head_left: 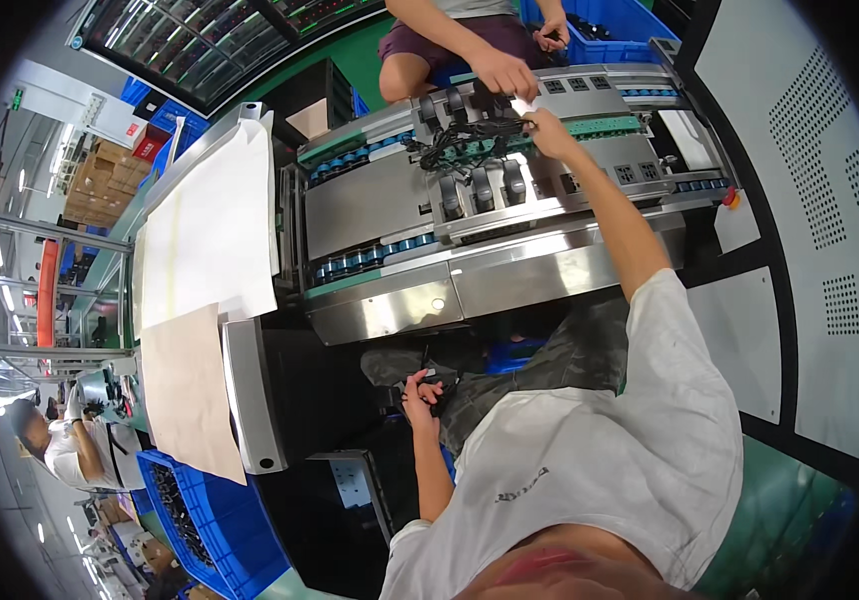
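My right hand (550, 134) reaches over a metal fixture plate (550, 205), its fingers pinched at the end of a tangle of black cables (465, 140). Several black power adapters (483, 188) stand upright on that plate, in a near row and a far row. Down by my lap, my left hand (422, 398) is closed with curled fingers around something dark and small that I cannot make out. A co-worker's hand (506, 73) is just beyond my right fingertips, over the same cables. Their other hand (551, 36) is farther back.
The plate rides on a conveyor with blue rollers (360, 262) and a steel front rail (380, 303). Black sockets (626, 174) sit at its right. A red button (732, 197) is by the right machine cabinet (750, 335). Blue crates (235, 520) stand left and at the back.
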`<action>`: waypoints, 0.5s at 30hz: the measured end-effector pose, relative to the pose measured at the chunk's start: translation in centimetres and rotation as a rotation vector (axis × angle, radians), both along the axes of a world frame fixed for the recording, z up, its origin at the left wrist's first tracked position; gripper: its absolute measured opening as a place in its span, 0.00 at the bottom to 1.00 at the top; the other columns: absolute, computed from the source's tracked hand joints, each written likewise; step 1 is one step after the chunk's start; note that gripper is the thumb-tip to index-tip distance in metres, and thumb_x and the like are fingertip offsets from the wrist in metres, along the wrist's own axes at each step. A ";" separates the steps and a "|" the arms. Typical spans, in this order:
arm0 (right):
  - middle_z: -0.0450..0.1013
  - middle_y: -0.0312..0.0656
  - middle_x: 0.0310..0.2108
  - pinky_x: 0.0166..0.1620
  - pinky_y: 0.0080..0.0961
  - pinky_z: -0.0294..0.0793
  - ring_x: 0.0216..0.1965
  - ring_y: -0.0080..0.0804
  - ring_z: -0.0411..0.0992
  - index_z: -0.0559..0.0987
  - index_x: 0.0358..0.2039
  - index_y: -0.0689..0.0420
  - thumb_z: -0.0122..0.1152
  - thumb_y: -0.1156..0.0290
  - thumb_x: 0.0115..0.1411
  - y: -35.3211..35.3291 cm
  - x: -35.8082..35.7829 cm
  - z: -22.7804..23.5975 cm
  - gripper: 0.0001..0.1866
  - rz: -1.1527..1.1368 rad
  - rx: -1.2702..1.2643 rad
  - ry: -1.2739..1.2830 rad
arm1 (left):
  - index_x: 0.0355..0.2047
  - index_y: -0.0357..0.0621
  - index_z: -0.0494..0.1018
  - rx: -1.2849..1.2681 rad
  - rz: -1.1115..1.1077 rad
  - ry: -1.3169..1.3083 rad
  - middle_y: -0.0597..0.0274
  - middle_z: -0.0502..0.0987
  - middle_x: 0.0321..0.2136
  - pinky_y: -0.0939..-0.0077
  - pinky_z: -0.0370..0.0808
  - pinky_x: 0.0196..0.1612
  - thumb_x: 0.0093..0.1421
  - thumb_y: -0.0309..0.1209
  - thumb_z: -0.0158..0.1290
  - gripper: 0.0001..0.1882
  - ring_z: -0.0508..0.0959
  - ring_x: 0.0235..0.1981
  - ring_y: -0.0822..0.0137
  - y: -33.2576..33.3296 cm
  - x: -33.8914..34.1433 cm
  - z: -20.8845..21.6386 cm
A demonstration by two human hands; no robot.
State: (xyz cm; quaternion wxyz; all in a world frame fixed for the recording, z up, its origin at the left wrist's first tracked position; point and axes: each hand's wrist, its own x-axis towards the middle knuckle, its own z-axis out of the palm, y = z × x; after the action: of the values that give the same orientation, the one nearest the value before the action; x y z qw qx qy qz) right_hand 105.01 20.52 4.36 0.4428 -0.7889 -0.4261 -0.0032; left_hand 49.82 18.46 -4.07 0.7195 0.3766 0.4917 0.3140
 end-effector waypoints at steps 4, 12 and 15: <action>0.70 0.52 0.28 0.36 0.34 0.67 0.32 0.49 0.69 0.76 0.30 0.63 0.54 0.77 0.52 0.4 2.0 -0.4 0.06 0.044 -0.130 -0.107 | 0.37 0.32 0.71 0.004 -0.011 -0.007 0.66 0.62 0.10 0.69 0.75 0.38 0.67 0.42 0.36 0.23 0.68 0.18 0.71 0.3 0.3 -0.1; 0.72 0.53 0.24 0.34 0.36 0.69 0.29 0.51 0.71 0.76 0.27 0.63 0.54 0.79 0.49 0.7 2.0 0.0 0.04 0.101 -0.236 0.056 | 0.38 0.32 0.70 0.017 -0.034 0.017 0.66 0.62 0.10 0.70 0.75 0.38 0.67 0.42 0.36 0.23 0.68 0.18 0.71 0.2 0.3 0.0; 0.72 0.55 0.28 0.36 0.40 0.69 0.33 0.54 0.71 0.74 0.28 0.63 0.54 0.79 0.49 0.6 1.4 -0.1 0.05 0.060 -0.242 -0.193 | 0.38 0.32 0.70 0.006 -0.030 0.007 0.66 0.62 0.09 0.70 0.75 0.38 0.67 0.41 0.36 0.23 0.68 0.18 0.71 0.1 0.3 0.0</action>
State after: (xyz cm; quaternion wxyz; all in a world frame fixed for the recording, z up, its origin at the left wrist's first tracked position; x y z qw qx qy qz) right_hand 106.45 21.09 4.26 0.3012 -0.8195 -0.4872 -0.0144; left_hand 50.15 18.56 -4.12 0.7214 0.3872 0.4874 0.3034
